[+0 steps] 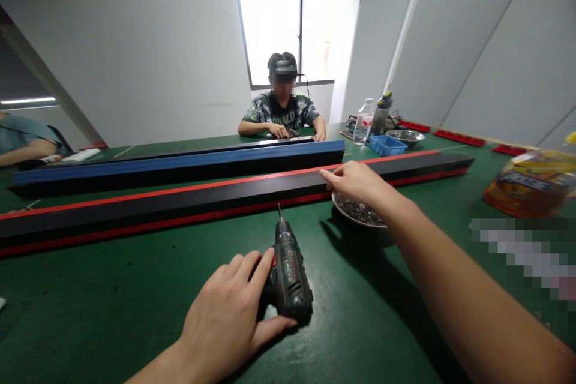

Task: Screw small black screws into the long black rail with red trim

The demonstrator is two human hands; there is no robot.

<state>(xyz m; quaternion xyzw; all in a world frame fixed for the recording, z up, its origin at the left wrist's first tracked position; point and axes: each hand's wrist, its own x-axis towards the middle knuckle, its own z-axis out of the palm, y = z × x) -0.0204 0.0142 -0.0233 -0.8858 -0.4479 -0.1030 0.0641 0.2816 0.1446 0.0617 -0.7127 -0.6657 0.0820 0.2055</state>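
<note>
Left hand [229, 312] first: it lies over the rear of a cordless drill [288, 270], fingers draped across the near side and thumb tucked against the base, so I read it as a loose grasp on the tool. The drill lies flat on the green table [112, 312] with its bit pointing away from me, towards a long black rail with red edges [180, 204].

Right hand [355, 183] is stretched out further, arm crossing the right of my view. Its fingertips rest on the upper edge of that black-and-red rail, fingers half curled; I cannot tell whether they pinch anything small between them. Just beneath the hand, against the rail's near side, sits a shallow metal dish of dark screws [360, 213].

Behind this rail and parallel to it lies a second rail with a blue top [180, 165]. Across the table a person in a patterned shirt [281, 111] has both hands down on the far edge. To the right of that person stand a water bottle [363, 122], a dark flask [381, 114], a blue tray [387, 145] and a steel bowl [405, 137]. A yellow snack bag [535, 183] lies near my right arm, and someone's forearm [22, 147] shows at the far left.
</note>
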